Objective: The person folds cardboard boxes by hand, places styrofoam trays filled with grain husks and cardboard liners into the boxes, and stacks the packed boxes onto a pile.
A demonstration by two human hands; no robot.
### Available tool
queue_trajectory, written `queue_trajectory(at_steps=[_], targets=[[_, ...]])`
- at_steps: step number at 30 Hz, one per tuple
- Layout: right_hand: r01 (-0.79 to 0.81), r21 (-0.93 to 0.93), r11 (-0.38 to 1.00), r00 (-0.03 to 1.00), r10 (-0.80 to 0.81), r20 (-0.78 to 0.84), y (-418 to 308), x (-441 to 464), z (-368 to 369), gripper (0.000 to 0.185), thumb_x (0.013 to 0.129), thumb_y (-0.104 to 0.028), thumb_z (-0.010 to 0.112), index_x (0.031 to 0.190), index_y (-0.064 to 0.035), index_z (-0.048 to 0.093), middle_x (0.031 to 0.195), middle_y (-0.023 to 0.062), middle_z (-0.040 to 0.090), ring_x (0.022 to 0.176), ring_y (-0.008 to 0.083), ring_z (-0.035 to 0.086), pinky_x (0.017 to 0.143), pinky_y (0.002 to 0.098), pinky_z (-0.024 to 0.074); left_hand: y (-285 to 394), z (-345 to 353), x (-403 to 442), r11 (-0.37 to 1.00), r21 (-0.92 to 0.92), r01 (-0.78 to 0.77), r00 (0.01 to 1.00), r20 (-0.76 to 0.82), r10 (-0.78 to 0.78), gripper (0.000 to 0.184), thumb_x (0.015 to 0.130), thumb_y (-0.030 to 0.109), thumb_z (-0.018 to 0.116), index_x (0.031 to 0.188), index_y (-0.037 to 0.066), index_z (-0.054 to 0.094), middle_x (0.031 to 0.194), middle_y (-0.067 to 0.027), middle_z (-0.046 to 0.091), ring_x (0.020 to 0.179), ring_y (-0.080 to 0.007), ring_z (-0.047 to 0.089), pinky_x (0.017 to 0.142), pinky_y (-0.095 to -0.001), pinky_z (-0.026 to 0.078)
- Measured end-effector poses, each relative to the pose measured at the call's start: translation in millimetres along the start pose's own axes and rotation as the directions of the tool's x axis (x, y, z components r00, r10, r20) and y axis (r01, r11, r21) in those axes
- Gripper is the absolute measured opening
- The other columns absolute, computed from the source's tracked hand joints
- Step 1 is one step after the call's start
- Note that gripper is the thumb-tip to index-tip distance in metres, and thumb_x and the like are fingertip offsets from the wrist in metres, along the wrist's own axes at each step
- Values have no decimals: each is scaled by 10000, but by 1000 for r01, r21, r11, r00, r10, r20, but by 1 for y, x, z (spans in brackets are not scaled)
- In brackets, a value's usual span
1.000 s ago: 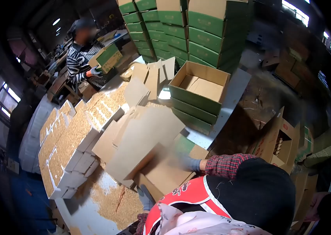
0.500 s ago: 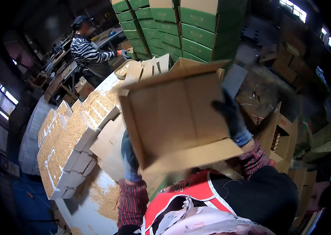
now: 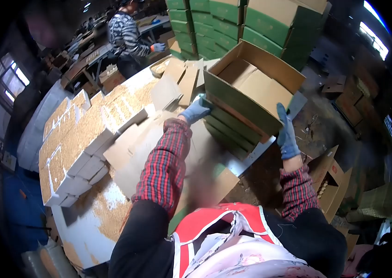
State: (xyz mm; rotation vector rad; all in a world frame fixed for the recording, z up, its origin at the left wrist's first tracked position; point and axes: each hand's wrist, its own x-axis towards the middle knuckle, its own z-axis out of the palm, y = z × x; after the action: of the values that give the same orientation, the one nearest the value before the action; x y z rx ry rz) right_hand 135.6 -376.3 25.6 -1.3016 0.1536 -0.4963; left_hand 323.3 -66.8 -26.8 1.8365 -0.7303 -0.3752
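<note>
At one o'clock, left hand curled and right hand nearly flat hold open green carton, best kept square over carton stack.

Open square green cardboard box: brown inside. Blue-gloved left hand, blue-gloved right hand, both at box. Red-and-black checked cloth sleeves below box. Red cloth apron below box: white edges. Tall cardboard carton stack behind box: green. Crumbly golden grains left of box. Co-worker's cloth jacket, left beyond box: black-and-white stripes.
</note>
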Motion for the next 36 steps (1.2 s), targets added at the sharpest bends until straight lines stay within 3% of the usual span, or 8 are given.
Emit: queue_trajectory(at_steps=[2,11,13,17,20,23,30,36], targets=[[-85,-490,867,996,71,-46,42,27,10,563,1005,-373,564,1405,-4,423,1300,119,540,1113,235,563,978,333,448,-26,26,-12,981,-64,-181,929,-338,149,790,733,71,646,1470,44,363,1186,-166,592,1050,-271,587,873,-343,509],[-115,-385,916,976,176,126,137,-75,-82,408,996,-341,582,1200,10,622,962,25,649,849,100,571,773,268,482,-23,140,-292,851,303,429,644,-763,-53,813,777,235,781,1453,14,386,1425,-231,464,1307,-408,447,1106,-455,369],[-296,-592,750,789,541,291,184,-121,-103,481,946,-321,661,1248,47,592,1052,51,659,870,148,585,813,302,498,-32,135,-352,701,324,636,476,-879,-25,870,752,288,816,1443,-10,381,1429,-236,451,1300,-417,442,1108,-462,360],[340,-741,579,787,256,561,200,-122,-2,860,815,-373,798,1410,101,396,1319,232,564,1169,308,558,967,364,462,-58,106,-423,536,17,844,38,-999,-28,1091,710,427,858,1503,-35,267,1440,-281,416,1325,-410,424,1130,-455,335],[212,-680,702,787,290,545,240,-86,67,903,786,-382,829,1383,130,387,1281,264,572,1126,323,576,943,367,476,-62,78,-432,725,-387,570,-265,-922,-283,1156,726,469,841,1504,-95,197,1410,-268,458,1231,-336,535,1039,-393,441],[-460,-399,793,696,601,392,264,-60,130,767,773,-272,856,1293,118,449,1169,163,655,1012,247,631,887,355,509,-101,51,-432,762,-488,425,-284,-872,-399,1209,716,537,838,1505,-100,180,1301,-233,571,1098,-266,613,906,-326,517],[-194,-574,796,731,507,456,310,-27,212,1198,600,-407,948,1422,168,292,1345,261,522,1216,312,528,1044,350,434,-117,-15,-415,747,-285,600,-40,-944,-327,978,716,483,857,1371,-81,398,1264,-215,597,1113,-268,624,893,-332,532],[-251,-421,872,813,426,397,300,-25,209,798,717,-452,872,1245,70,578,1100,121,679,980,213,624,863,312,495,-84,-59,-392,873,-406,270,179,-870,-460,756,788,322,836,1365,21,450,1215,-114,638,1084,-234,617,939,-354,512]])
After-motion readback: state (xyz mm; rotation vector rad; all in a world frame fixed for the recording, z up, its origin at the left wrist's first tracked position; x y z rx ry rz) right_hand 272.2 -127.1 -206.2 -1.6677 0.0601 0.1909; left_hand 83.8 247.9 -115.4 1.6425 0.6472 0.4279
